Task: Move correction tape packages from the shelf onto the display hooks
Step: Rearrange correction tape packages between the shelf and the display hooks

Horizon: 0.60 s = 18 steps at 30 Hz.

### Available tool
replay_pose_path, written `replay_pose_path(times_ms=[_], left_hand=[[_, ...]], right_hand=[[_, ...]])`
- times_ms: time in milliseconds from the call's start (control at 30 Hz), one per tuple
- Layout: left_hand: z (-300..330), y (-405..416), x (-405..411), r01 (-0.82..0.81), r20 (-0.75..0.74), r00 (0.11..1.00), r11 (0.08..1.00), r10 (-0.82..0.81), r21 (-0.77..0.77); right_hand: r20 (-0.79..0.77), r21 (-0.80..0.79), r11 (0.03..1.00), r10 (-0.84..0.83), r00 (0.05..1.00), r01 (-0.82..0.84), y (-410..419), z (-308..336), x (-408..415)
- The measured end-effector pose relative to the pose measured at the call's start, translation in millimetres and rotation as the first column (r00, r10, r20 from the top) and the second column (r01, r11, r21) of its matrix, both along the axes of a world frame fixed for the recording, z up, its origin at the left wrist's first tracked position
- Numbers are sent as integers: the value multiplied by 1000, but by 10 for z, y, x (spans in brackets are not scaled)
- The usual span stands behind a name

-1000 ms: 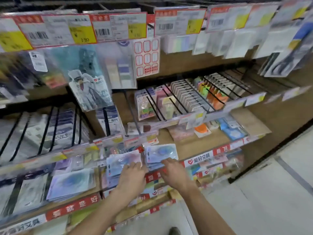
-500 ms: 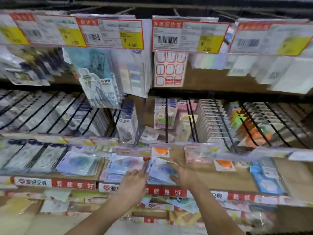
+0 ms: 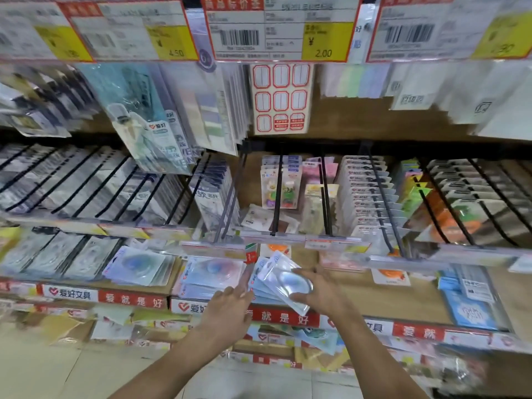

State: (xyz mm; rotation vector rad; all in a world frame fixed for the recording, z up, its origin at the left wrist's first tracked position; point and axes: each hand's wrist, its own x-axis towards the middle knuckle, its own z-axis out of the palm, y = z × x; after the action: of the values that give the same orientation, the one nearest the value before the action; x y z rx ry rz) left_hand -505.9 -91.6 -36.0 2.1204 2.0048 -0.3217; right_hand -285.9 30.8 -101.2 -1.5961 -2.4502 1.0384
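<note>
Right hand (image 3: 322, 292) pinches clear-blister blue correction tape package (image 3: 283, 279), tilted above shelf (image 3: 374, 300) stack. Left hand (image 3: 230, 309) flat, fingers straight alongside. Find hang hole, level card, slide onto black wire display hook (image 3: 276, 203).

Brown cardboard-coloured shelf (image 3: 374, 300) with a red-and-white printed front strip (image 3: 132, 299). Lying flat on it: overlapping stacks of clear blister correction tape packages on pale blue cards (image 3: 141, 269), a pink-tinted stack (image 3: 213, 273), and blue packets (image 3: 469, 300) at right.
</note>
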Motion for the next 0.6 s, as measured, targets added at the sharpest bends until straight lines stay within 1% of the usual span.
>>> replay_pose_path(times_ms=[67,167,200,267,333,367,400,467,500,600], left_hand=[[-13,32,9,-2,19,1000,1000,2,0],[-83,74,22,-26,92,995,999,28,-27],[-121,76,39,-45,135,990,999,49,-26],[-239,61,104,-126,239,964,992,119,14],[-389,33,215,-282,359,903,956,237,81],[-464,21,283,-364,424,858,926,290,103],[-532,23,355,-435,479,812,893,334,114],[-667,52,495,-551,527,737,828,424,103],[-718,78,561,-596,526,710,798,468,94],[-756,184,738,-681,491,656,730,573,59]], right_hand=[[-140,-128,987,-113,984,95,-41,-23,31],[-328,-277,934,-312,892,225,-134,-35,83],[-387,-307,914,-375,842,266,-179,-39,107],[-496,-397,843,-530,687,364,-277,-83,202],[-545,-466,767,-642,540,442,-404,-120,308],[-542,-489,733,-680,494,473,-470,-151,373],[-538,-499,709,-705,463,499,-533,-199,442],[-536,-469,701,-709,458,537,-650,-239,571],[-529,-450,698,-711,464,557,-702,-238,626],[-530,-436,678,-725,439,592,-814,-220,744]])
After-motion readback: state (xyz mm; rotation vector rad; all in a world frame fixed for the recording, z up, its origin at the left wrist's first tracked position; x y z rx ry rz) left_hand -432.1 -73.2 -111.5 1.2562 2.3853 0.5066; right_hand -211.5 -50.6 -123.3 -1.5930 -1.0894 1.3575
